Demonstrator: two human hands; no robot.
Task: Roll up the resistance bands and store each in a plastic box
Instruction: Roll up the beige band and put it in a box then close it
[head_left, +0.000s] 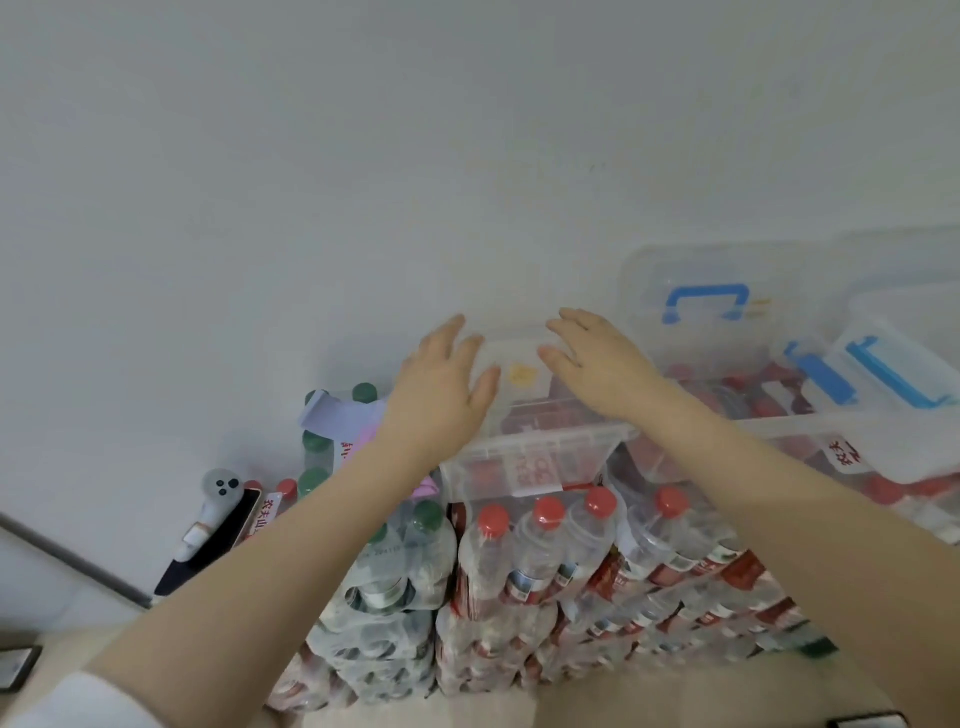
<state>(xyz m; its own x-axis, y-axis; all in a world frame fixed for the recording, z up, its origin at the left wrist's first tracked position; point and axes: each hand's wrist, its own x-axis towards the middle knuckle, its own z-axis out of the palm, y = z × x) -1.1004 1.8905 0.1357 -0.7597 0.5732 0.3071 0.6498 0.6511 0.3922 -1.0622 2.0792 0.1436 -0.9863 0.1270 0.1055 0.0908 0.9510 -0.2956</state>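
Left hand (441, 379) flat, fingers spread, palm down against the left end of a small clear plastic box (519, 364); not gripping anything. Far left, low by the wall: a phone (218, 540) leaning upright with a white clip-on gadget (218, 491) on top. Next to it, shrink-wrapped packs of green-capped bottles (395, 561), a white-and-pink paper label (343, 421) lying on top of them. Centre: the small box sits on a clear lidded bin (524, 462), which rests on stacked packs of red-capped bottles (540, 551). Box has a yellow sticker (522, 375) on its near face; contents too blurred to tell. No resistance band is visible anywhere. Right hand (597, 358) also spread and unclenched, laid at the box's right end, so the box sits between both hands. Right of that: a larger clear box with blue handle (706, 301) against the wall, then more clear boxes with blue latches (893, 374) stacked at the frame edge.
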